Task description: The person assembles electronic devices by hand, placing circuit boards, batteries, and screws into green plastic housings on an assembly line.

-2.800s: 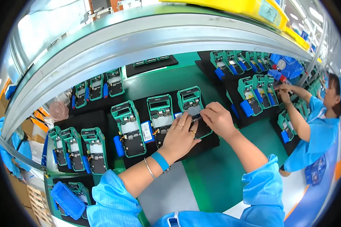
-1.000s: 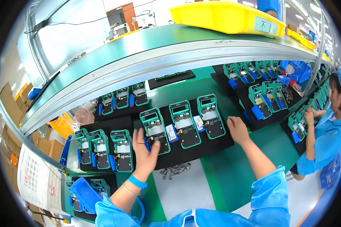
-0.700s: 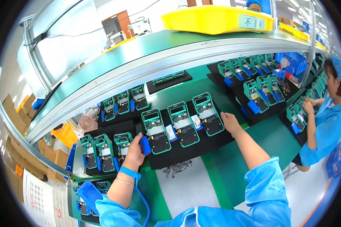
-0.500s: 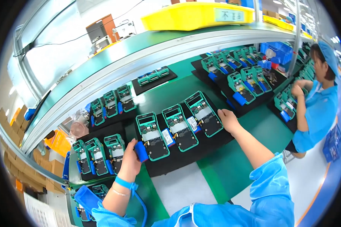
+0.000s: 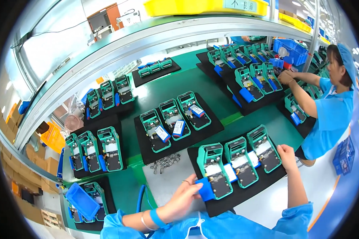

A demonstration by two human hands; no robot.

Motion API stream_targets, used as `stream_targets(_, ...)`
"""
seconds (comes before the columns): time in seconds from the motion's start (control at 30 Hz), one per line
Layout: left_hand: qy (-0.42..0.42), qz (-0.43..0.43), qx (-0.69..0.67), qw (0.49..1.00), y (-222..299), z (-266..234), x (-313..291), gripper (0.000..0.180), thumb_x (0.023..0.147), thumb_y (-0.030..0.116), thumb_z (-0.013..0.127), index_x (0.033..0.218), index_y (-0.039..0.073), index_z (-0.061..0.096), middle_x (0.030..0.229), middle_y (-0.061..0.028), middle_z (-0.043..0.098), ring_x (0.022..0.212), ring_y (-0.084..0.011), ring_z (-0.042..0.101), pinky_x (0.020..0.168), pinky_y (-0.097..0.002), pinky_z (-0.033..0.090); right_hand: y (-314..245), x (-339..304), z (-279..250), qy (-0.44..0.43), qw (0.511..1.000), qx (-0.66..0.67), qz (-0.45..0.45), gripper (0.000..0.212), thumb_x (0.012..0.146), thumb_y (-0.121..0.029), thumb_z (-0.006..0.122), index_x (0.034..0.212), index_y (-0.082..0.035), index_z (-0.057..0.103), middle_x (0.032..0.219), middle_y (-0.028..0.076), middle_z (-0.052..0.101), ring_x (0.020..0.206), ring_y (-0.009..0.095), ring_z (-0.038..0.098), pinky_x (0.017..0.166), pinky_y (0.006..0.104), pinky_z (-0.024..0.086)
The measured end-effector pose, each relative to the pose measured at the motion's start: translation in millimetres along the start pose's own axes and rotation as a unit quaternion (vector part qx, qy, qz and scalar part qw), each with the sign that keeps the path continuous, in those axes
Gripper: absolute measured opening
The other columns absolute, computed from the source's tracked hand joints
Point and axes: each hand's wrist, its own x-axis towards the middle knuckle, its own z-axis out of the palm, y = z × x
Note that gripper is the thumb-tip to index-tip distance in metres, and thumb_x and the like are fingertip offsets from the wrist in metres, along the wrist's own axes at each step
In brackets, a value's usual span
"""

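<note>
A black board (image 5: 227, 206), held tilted close in front of my body, carries three green device housings (image 5: 240, 167) in a row. Blue-and-white battery packs lie between them, and a blue pack (image 5: 205, 189) hangs at the left side. My left hand (image 5: 184, 198) grips the board's left edge beside that blue pack, its fingers partly hidden. At the right edge my right hand (image 5: 287, 157) is closed on the board, next to the rightmost housing. Beyond it, a second black board (image 5: 147, 156) lies on the table with three more housings, battery packs resting on them.
Small metal parts (image 5: 163, 162) lie scattered on a grey patch of table. More boards with housings stand left and far right. A blue tray (image 5: 83, 201) sits on housings at lower left. At right a co-worker (image 5: 330, 107) reaches over parts. A metal shelf rail (image 5: 155, 35) crosses above.
Both my hands have brought the board toward me and to the right. The middle board and the scattered metal parts now show. The co-worker's hands have moved left.
</note>
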Motion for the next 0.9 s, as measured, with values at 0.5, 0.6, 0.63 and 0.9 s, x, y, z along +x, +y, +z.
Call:
stream_targets(0.5,-0.073,-0.031,-0.082,0.993,-31,87,140,0.095,0.093,0.03,0.063,0.155,-0.004,0.0,0.151,-0.0159,0.037,0.133,-0.0258,0.043,0.113,-0.0549,0.027,-31,-53,43,0.212,0.956,-0.009,-0.201,0.013,0.09,0.0,0.06,0.101,-0.004,0.068,0.113,0.014,0.064,0.108,0.026,0.059,0.091,0.0336,0.046)
stream_targets(0.6,-0.1,-0.03,-0.08,0.991,-31,108,154,0.097,0.093,0.028,0.063,0.155,-0.004,-0.004,0.145,-0.0146,0.042,0.13,-0.0242,0.045,0.112,-0.0537,0.028,-23,-72,45,0.228,0.961,0.002,-0.158,0.014,0.09,0.0,0.06,0.101,-0.003,0.068,0.113,0.013,0.064,0.108,0.026,0.059,0.091,0.0339,0.047)
stream_targets(0.63,-0.095,-0.021,-0.082,0.992,-32,113,156,0.097,0.093,0.028,0.063,0.155,-0.005,-0.004,0.143,-0.0142,0.044,0.129,-0.0235,0.046,0.112,-0.053,0.029,-22,-75,48,0.227,0.963,0.023,-0.145,0.013,0.09,0.0,0.06,0.101,-0.003,0.067,0.113,0.012,0.063,0.107,0.024,0.059,0.09,0.0323,0.046)
stream_targets(0.9,-0.142,0.041,-0.091,0.985,-46,112,157,0.101,0.09,0.032,0.067,0.155,-0.008,0.0,0.144,-0.0185,0.04,0.122,-0.022,0.049,0.101,-0.0319,0.041,-14,-71,63,0.327,0.923,-0.086,-0.185,0.039,0.092,-0.002,0.056,0.131,-0.002,0.053,0.145,0.02,0.043,0.14,0.033,0.036,0.115,0.0435,0.026)
